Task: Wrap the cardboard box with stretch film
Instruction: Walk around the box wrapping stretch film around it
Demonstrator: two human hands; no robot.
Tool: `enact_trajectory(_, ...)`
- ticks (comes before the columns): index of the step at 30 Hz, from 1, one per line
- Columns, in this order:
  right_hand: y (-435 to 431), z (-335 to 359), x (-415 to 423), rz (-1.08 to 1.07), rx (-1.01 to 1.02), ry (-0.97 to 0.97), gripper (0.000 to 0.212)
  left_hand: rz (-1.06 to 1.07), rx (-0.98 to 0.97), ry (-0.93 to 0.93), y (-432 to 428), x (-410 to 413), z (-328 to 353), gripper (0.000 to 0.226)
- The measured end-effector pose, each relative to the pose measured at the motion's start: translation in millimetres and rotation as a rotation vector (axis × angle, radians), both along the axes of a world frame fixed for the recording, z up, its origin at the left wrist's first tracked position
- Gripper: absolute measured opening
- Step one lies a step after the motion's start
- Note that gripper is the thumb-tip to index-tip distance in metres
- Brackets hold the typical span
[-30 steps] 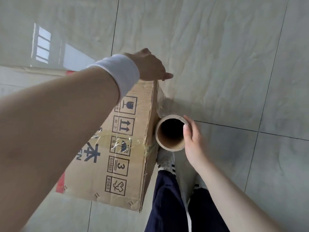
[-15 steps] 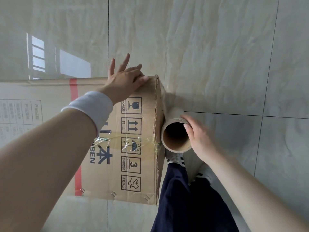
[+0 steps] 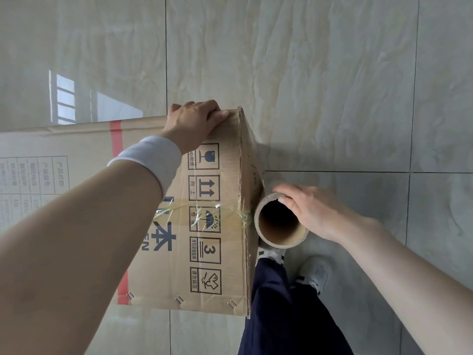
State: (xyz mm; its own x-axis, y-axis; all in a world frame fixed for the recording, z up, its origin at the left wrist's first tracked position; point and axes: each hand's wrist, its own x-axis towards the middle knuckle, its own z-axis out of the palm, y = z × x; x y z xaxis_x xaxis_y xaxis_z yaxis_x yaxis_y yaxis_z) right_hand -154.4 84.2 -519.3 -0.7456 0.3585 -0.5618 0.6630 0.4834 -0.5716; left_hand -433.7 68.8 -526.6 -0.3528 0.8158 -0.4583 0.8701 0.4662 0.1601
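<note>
Atop box (image 3: 225,252), left hand (image 3: 192,121) grips (roll (image 3: 281,235) beside)

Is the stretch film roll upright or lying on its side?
Roughly upright: the stretch film roll shows its hollow core end-on to the head camera; the right hand grips its top rim.

My left hand (image 3: 192,121), with a white wristband (image 3: 151,160) on the wrist, grips the far top edge of the cardboard box (image 3: 225,265), fingers bent over near its right corner. My right hand (image 3: 314,211) holds the stretch film roll (image 3: 284,242) upright against the box's right side, its open cardboard core facing up at me. A crinkled band of clear film (image 3: 204,213) runs from the roll across the printed top, and the box stands on the pale tiled floor (image 3: 320,85).
</note>
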Motion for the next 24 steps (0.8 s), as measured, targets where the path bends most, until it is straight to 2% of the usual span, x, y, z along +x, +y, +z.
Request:
enact_trajectory(2, -5, -5, -1, 0.044, 0.003, -0.011, 0.038, -0.004, -0.020, -0.007, 1, -1, 0, 0.042)
enact_trajectory(4, -14, -13, 2, -0.008, -0.008, -0.001, 0.036, 0.002, -0.025, -0.015, 1, 0, 2, 0.042)
enact_trajectory(6, -26, -19, 12, -0.210, -0.103, 0.046, 0.036, -0.001, -0.010, -0.015, 1, 1, 3, 0.042)
enact_trajectory(10, -60, -16, 28, -0.799, -0.261, 0.072, 0.042, -0.007, 0.008, -0.028, 0, 0, 4, 0.043)
enact_trajectory(13, -86, -13, 21, -1.040, -0.279, 0.113, 0.036, -0.016, -0.009, -0.038, 0, -2, 3, 0.043)
enact_trajectory(16, -93, -9, 14, -1.033, -0.196, 0.034, 0.036, -0.012, 0.006, -0.028, 1, 1, 3, 0.045)
enact_trajectory(20, -87, -6, 22, -0.767, -0.105, -0.062, 0.035, -0.014, -0.008, -0.006, 0, 3, 4, 0.048)
enact_trajectory(24, -84, -2, 24, -0.644, -0.084, -0.069, 0.035, -0.016, -0.029, 0.006, 0, 5, 8, 0.053)
